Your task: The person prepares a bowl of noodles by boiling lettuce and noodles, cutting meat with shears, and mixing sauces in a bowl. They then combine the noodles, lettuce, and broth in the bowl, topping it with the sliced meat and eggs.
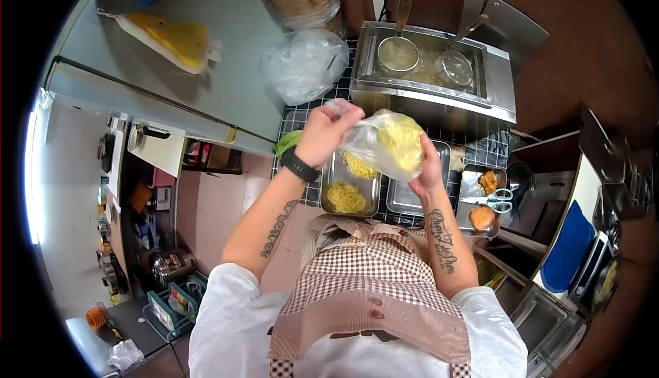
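A clear plastic bag of yellow noodles (pixel 400 146) is held up between my hands over the metal trays. My left hand (pixel 328 133) pinches the bag's gathered end, with a dark band on that wrist. On the other side my right hand (pixel 430 167) supports the full part of the bag with its fingers around it. Below the bag, a metal tray (pixel 374 199) contains two portions of yellow noodles (pixel 345 197). Beside it on the right lies a second metal tray (pixel 405 198), partly hidden by my right hand and the bag.
Behind stands a metal cooker (pixel 432 97) with two wire strainers. At right, a small tray (pixel 473 227) carries scissors (pixel 500 200) and orange-brown food. Plastic bags (pixel 307 66) lie at the back left beside a grey-green surface (pixel 226 7). Green leaves (pixel 288 143) sit near my left wrist.
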`<state>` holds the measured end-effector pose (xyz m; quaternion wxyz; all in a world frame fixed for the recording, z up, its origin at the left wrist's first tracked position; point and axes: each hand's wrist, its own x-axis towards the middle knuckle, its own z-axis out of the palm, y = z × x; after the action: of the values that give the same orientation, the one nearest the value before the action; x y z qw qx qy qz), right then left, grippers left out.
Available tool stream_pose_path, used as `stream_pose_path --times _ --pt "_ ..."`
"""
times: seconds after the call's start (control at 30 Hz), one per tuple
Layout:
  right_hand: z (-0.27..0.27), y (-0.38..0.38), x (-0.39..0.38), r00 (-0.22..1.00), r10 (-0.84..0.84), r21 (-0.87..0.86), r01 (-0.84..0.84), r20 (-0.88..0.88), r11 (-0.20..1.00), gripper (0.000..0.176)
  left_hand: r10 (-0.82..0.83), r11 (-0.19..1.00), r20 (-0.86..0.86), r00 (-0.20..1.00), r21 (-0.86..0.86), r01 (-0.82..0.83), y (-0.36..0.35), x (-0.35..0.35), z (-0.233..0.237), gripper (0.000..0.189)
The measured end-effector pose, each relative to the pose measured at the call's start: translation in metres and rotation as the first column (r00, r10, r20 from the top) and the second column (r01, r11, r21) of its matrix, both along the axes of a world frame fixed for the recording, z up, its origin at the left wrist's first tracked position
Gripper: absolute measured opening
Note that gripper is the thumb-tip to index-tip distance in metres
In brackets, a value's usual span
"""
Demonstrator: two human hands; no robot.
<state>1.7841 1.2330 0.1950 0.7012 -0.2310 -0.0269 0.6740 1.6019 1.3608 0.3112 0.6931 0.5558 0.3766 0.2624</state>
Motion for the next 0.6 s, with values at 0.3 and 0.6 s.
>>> stream_pose_path --times 0.3,0.6 --pt "-0.003 0.012 -0.006 0.889 0.330 0.379 -0.200 -0.318 0.903 0.050 -0.227 0.904 0.353 0.907 -0.269 0.331 0.007 0.059 -0.164 0.022" --pt "0.010 0.013 0.045 0.991 0.129 0.398 -0.106 -0.031 0.911 0.065 -0.021 0.972 0.210 0.977 0.233 -0.030 -0.030 0.039 -0.016 0.024"
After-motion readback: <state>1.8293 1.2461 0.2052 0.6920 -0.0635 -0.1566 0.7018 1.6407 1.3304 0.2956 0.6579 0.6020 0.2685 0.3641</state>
